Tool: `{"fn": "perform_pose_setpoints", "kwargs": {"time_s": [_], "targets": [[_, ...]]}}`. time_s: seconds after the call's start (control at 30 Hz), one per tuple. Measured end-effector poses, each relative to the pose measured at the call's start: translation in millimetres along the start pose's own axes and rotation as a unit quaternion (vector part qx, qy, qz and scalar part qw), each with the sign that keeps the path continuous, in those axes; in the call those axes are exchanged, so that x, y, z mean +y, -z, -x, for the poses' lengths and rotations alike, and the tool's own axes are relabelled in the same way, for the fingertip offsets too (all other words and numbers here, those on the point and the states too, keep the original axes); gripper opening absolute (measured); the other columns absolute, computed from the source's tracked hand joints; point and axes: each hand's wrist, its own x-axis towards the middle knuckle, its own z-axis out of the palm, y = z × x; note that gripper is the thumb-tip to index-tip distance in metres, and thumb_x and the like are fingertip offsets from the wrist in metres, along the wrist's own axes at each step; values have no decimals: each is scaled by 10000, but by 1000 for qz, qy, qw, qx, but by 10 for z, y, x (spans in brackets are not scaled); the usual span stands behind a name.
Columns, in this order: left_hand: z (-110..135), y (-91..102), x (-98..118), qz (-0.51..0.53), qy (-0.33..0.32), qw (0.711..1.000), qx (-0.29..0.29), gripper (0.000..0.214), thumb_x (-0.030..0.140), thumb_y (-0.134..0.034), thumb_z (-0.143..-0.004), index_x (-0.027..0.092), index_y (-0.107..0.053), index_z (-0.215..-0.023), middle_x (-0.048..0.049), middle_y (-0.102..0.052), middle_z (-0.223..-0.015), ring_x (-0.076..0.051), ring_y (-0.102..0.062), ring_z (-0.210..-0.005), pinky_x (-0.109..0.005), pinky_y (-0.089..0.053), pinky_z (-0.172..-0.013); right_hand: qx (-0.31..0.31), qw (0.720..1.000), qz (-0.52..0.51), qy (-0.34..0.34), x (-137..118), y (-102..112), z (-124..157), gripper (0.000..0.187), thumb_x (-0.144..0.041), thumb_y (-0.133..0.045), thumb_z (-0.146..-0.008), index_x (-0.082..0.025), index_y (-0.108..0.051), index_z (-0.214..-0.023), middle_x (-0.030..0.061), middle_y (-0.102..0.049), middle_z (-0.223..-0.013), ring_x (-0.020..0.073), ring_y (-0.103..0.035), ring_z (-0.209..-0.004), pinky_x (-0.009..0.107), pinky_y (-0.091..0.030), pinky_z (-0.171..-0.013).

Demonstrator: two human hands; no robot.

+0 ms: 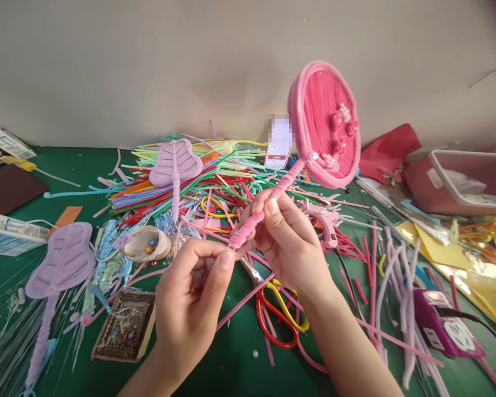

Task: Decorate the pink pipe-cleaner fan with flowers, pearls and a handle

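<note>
A round pink hand fan [326, 127], covered in fuzzy pipe cleaners, is held up at a tilt. Small flowers and a white bead decorate its deep-pink face. My right hand [287, 237] is closed around the wrapped handle [248, 229] below the fan's head. At the handle's lower end, my left hand [194, 286] pinches with thumb and forefinger. A tiny shiny bit shows at those fingertips, too small to name. Beneath the hands, scissors [279, 320] with red and yellow grips lie among loose pink pipe cleaners [243, 300].
Two lilac leaf-shaped fans [176, 162] [62, 259] lie left, beside a bead bowl [146, 245] and cardboard tray [124, 325]. Pipe cleaners [149, 201] heap behind. A phone [279, 143] leans at the wall. Rightward are a glue gun [322, 220], plastic bin [471, 182] and purple device [446, 322].
</note>
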Motion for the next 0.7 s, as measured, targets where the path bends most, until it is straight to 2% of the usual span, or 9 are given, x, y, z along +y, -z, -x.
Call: {"fn": "perform_pose_setpoints", "kwargs": {"time_s": [0.57, 0.7], "targets": [[-21, -58, -15, 56, 19, 998, 19, 144, 268, -541, -977, 241, -600, -849, 94, -435, -540, -40, -364, -450, -107, -337, -432, 8, 1000, 16, -1, 15, 17, -33, 216, -445, -576, -946, -242, -552, -875, -13, -577, -779, 132, -645, -763, 254, -641, -632], [-19, -84, 7, 72, 46, 996, 32, 157, 272, -559, -962, 228, -604, -819, 86, -426, -536, -46, -368, -449, -133, -326, -426, 3, 1000, 11, -8, 17, 15, -38, 235, -460, -593, -933, -239, -539, -873, -9, -595, -812, 130, -646, -761, 258, -643, -627]]}}
